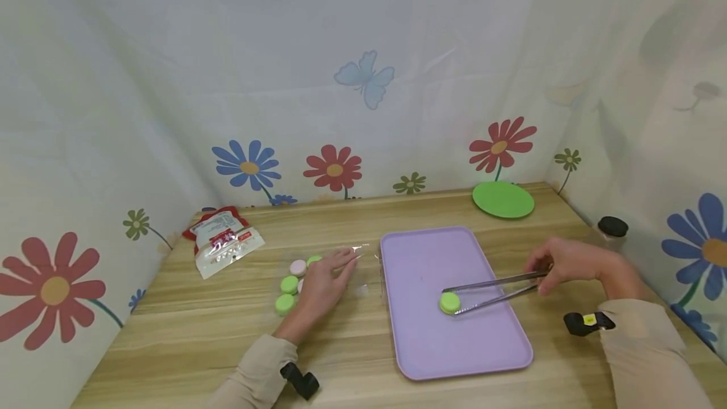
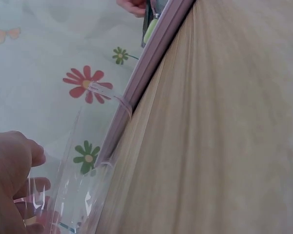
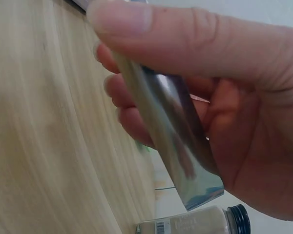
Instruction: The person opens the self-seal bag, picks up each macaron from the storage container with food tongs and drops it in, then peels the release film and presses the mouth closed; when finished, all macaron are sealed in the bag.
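Observation:
My right hand (image 1: pixel 573 264) grips metal tongs (image 1: pixel 500 281) near their handle end, and the shiny handle (image 3: pixel 171 126) runs between thumb and fingers in the right wrist view. The tong tips stand either side of a light green macaron (image 1: pixel 450 302) over the purple tray (image 1: pixel 414 346). Further left, my left hand (image 1: pixel 325 286) rests on a clear plastic package (image 2: pixel 90 195), with straight fingers reaching toward its right part. Several green and pale pink macarons (image 1: pixel 286 303) lie beside and partly under that hand, some hidden by it.
A green round plate (image 1: pixel 503 200) lies at the back right. Behind my right hand stands a jar (image 3: pixel 195 222) with a black lid (image 1: pixel 613 226). Red and white packets (image 1: pixel 227 238) sit at the back left. A flowered curtain (image 1: pixel 363 131) borders the wooden table (image 1: pixel 170 346).

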